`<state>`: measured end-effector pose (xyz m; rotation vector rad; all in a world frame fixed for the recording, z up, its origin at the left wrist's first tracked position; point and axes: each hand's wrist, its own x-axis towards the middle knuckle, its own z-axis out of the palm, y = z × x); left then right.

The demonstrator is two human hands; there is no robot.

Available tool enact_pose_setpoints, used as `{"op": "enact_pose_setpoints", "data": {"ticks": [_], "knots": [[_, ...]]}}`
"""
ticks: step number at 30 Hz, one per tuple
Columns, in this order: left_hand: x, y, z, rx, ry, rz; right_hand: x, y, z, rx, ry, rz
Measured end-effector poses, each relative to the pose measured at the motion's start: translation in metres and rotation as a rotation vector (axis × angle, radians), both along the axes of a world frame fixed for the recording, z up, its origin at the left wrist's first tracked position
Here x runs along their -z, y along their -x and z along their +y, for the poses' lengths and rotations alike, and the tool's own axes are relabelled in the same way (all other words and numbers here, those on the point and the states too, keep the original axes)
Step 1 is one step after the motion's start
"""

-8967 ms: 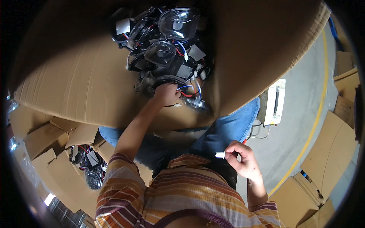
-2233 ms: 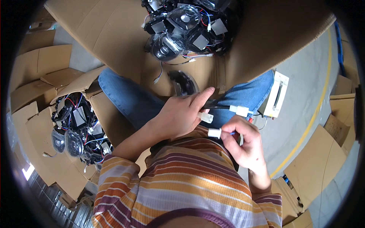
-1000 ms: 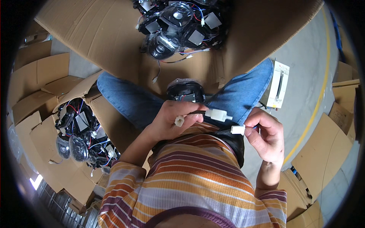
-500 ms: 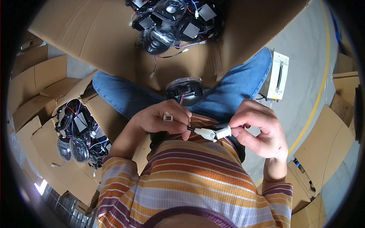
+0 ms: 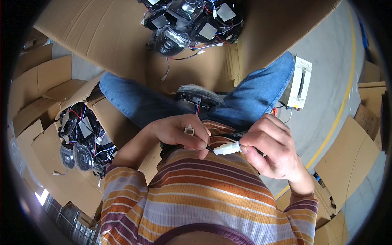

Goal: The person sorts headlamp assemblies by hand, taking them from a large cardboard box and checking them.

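Note:
In front of my body, two white plastic connectors (image 5: pixel 226 148) sit end to end in one line, seemingly mated. My left hand (image 5: pixel 183 134) is closed on the black cable behind the left connector. A second small white connector (image 5: pixel 189 130) pokes out between its fingers. My right hand (image 5: pixel 271 149) pinches the right end of the pair with thumb and forefinger. Between my thighs rests a round black lamp unit (image 5: pixel 198 98) with a clear lens and red wires running toward my left hand.
Ahead stands a large open cardboard box (image 5: pixel 102 36) holding several lamp units (image 5: pixel 173 38). Another box at left holds more lamp units (image 5: pixel 83 139) with loose wires. A white metal device with a black handle (image 5: pixel 300 81) stands on the floor beyond my right knee.
The two white connectors, angled against each other before, are now in line and closer together. Both hands have shifted slightly down, and the lamp between my thighs has tilted.

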<state>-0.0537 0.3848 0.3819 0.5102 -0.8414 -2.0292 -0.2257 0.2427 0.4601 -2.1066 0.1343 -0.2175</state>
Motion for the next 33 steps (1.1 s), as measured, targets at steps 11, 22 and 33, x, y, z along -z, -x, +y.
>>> {"op": "enact_pose_setpoints", "data": {"ticks": [11,22,33], "knots": [[-0.125,-0.061,0.134,-0.867,0.096,-1.097,0.007,0.02,-0.014,0.249,-0.283,0.132],[-0.159,-0.081,0.247,0.0,-0.864,-2.476,0.019,0.004,-0.001,0.13,-0.325,0.153],[0.202,-0.091,0.032,0.151,0.42,-2.021,0.021,0.017,0.008,0.33,-0.304,0.302]]}}
